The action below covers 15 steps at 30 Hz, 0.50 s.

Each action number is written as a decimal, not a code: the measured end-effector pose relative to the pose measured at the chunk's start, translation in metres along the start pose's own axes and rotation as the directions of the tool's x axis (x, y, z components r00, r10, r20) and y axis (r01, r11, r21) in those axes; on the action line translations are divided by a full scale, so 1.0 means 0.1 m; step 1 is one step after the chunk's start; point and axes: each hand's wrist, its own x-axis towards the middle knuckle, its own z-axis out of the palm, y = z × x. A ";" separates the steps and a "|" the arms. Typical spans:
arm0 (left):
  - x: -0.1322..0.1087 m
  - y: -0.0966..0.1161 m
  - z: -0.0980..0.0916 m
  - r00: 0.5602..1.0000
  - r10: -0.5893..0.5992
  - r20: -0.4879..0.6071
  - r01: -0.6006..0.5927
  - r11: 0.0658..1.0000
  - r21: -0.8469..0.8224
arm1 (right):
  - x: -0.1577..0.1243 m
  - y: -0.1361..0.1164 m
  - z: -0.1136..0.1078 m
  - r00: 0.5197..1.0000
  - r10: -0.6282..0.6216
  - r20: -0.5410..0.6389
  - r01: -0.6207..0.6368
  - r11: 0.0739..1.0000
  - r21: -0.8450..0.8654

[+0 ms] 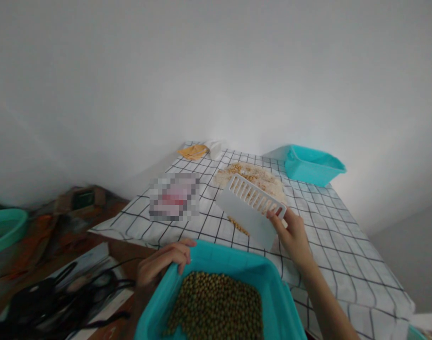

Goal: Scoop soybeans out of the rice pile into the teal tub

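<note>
My left hand [166,259] has its fingers curled over the far left corner of a teal plastic tub [230,255]. Inside the tub lies a layer of small round greenish-brown beans [219,307]. My right hand [290,231] grips one end of a flat white plastic scraper [242,212] with a row of slots along its upper edge. The scraper is tilted above the tablecloth, beyond the tub. Behind it, partly hidden, spreads a pale heap with tan beans [254,172]. A short line of tan beans [239,226] shows below the scraper.
A second teal bin [308,165] stands at the back right of the checked tablecloth [325,222]. A yellow cloth [193,151] lies at the back left, with a blurred pink-and-white item [173,197] nearer. Dark cables [74,297] and a green basin [6,229] are at left.
</note>
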 end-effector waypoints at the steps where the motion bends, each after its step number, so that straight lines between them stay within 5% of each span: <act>1: 0.00 0.00 0.00 1.000 -0.003 -0.005 0.003 1.000 0.000 | 0.00 0.00 0.00 1.000 -0.001 0.007 0.001 1.000 0.007; 15: -0.01 -0.04 -0.06 0.999 -0.027 0.030 0.027 1.000 -0.001 | -0.02 0.06 0.01 0.995 0.047 0.089 -0.059 0.988 0.140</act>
